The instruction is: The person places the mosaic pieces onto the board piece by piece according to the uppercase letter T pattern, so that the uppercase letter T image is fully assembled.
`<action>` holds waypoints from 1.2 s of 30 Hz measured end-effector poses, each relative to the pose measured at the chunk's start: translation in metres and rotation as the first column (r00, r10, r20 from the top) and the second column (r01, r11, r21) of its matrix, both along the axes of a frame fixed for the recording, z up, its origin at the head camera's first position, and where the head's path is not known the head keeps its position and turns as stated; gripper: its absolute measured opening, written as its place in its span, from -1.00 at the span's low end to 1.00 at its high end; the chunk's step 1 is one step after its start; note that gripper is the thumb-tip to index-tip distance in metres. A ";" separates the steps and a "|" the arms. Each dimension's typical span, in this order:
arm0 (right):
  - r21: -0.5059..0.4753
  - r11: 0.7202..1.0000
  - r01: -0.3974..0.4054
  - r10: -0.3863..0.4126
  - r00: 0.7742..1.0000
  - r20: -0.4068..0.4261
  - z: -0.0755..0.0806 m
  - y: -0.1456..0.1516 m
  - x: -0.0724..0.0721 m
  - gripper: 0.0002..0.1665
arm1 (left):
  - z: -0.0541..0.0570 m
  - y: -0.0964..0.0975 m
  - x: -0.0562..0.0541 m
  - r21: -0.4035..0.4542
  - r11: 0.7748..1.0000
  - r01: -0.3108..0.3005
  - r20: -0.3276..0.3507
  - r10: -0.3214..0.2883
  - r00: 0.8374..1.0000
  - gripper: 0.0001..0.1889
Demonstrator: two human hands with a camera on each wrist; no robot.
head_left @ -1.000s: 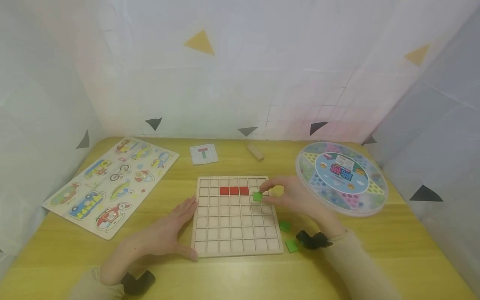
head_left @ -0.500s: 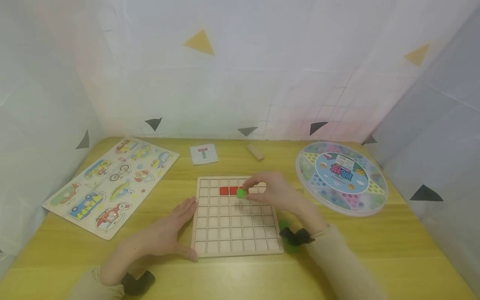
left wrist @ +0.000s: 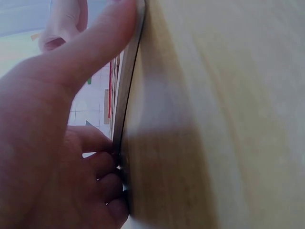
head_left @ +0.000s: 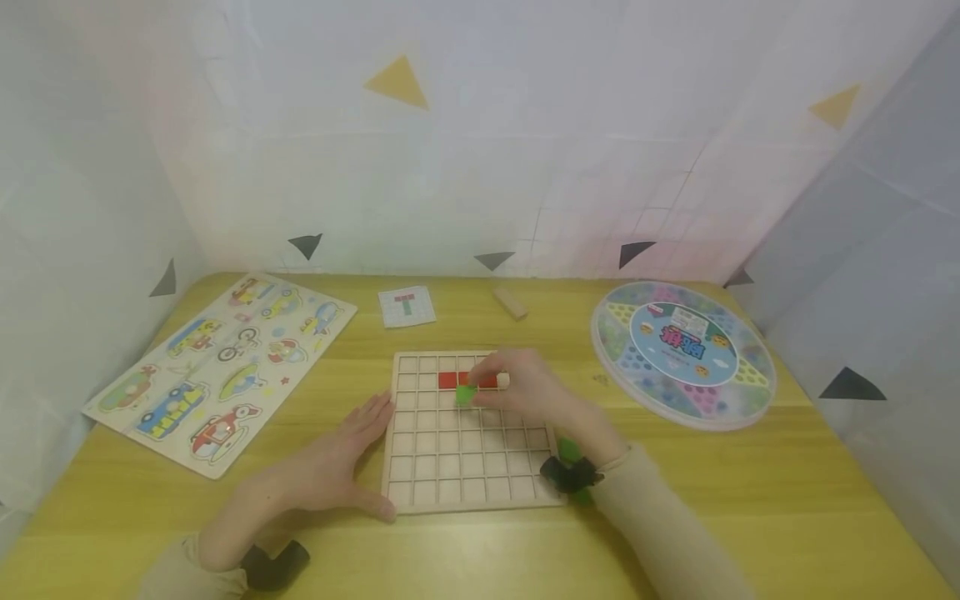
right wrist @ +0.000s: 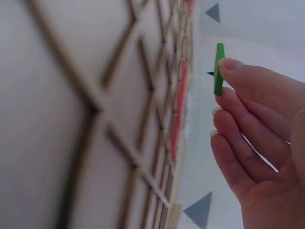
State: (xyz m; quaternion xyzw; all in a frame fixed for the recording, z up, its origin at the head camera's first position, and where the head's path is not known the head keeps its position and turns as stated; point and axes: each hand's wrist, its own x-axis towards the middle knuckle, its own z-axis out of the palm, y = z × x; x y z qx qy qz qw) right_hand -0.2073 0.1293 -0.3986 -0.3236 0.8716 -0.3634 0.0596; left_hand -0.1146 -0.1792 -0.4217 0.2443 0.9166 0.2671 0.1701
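A: Where does the green tile (head_left: 465, 395) lie?

B: At the right hand's (head_left: 525, 390) fingertips, pinched between thumb and fingers, above the gridded board (head_left: 427, 468). The head view shows it just on the near side of the middle one of three red tiles (head_left: 447, 380).

A: Does it touch the board?

B: No. The right wrist view shows it edge-on and apart, its face roughly parallel to the grid. Being square, it has no long axis.

A: And the left hand (head_left: 337, 462)?

B: Farther from the tile: thumb spread from fingers, both touching the board's left edge.
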 end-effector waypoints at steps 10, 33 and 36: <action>0.011 0.999 0.048 -0.049 0.997 0.063 -0.009 -0.002 -0.002 -0.72 | 0.001 0.000 0.000 -0.002 1.000 0.000 0.001 0.000 1.000 0.43; 0.045 0.999 0.024 -0.025 0.999 0.027 -0.021 0.000 -0.009 -0.74 | 0.001 0.000 -0.001 -0.021 1.000 -0.013 0.010 0.013 1.000 0.44; 0.040 0.999 0.013 -0.014 1.000 0.026 -0.022 0.001 -0.009 -0.74 | 0.001 0.000 -0.001 -0.024 1.000 -0.014 0.006 0.014 1.000 0.44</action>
